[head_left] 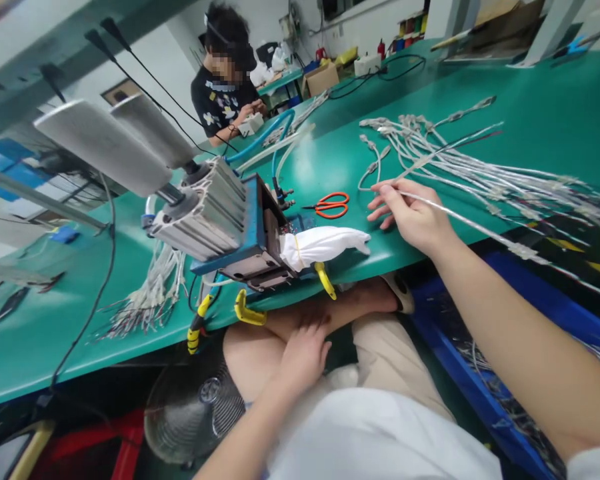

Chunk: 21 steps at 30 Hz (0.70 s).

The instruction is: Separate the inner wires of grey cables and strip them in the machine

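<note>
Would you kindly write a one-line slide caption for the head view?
Right hand holds a cable near the scissors; left hand rests on a leg.

The cable [480,228] is thin, long and whitish, pinched in the right hand's [407,210] fingertips. I see it slant down and away to the person's right, nearly straight, with a pale lump partway along. Where it starts, near the fingers, I can't tell.
</note>
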### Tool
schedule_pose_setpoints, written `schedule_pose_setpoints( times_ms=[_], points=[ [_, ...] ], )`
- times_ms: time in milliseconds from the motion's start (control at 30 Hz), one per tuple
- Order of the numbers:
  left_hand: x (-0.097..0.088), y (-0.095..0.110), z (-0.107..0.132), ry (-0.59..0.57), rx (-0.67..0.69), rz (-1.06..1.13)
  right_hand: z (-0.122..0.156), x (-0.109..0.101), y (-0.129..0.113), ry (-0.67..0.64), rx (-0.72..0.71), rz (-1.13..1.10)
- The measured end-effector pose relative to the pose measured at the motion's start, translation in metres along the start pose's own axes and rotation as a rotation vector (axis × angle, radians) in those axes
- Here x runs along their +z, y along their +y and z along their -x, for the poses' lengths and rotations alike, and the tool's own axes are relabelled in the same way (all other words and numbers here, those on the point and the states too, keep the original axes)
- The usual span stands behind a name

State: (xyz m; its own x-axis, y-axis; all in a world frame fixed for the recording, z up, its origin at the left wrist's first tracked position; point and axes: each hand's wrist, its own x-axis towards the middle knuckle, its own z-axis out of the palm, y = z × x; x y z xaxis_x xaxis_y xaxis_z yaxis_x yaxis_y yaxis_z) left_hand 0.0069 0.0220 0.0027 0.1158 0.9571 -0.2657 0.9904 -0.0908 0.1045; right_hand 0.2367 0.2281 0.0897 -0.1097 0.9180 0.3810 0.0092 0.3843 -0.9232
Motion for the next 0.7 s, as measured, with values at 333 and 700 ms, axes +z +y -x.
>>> schedule_pose_setpoints(
  times_ms=[333, 700],
  points=[
    [-0.010, -0.014, -0.050, 0.098, -0.172, -0.039, 0.001, -0.001, -0.005, -0.002, 0.034, -0.026],
    [0.001, -0.003, -0.031, 0.166, -0.109, -0.084, 0.000, -0.002, -0.004, -0.051, 0.052, -0.061]
  ],
)
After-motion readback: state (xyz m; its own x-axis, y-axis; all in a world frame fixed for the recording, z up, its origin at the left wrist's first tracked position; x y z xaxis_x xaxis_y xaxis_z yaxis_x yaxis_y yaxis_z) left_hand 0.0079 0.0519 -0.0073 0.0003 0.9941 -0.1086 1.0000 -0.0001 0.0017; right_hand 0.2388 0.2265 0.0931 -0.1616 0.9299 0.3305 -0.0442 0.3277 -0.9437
